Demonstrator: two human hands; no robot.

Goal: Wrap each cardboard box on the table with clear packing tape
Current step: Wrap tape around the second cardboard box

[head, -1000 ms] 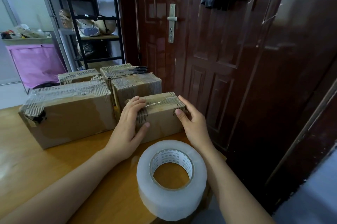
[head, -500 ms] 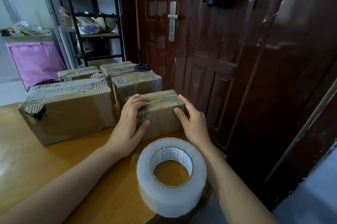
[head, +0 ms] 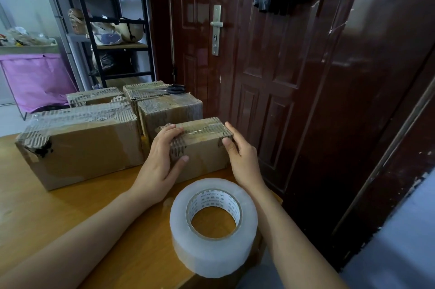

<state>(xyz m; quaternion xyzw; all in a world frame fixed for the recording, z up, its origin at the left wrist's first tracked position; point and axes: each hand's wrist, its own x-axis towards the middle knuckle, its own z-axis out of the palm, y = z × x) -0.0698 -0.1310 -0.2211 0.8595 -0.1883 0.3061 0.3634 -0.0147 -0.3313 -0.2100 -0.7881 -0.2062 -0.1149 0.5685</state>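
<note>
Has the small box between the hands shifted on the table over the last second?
No. The small box keeps its place beside the large box and behind the tape roll.

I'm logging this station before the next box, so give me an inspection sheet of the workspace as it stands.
Surface: wooden table, tape roll near its front edge.
Job's things: small box in front; large box to its left; three more boxes behind, all showing tape on top. Tape roll lies flat, nearest the camera.
Clutter: scissors on a back box.
Hands: left hand and right hand hold the small box at its two ends.
Cables: nothing seen.
Surroundings: dark red door to the right, black shelf rack and purple bin behind.
</note>
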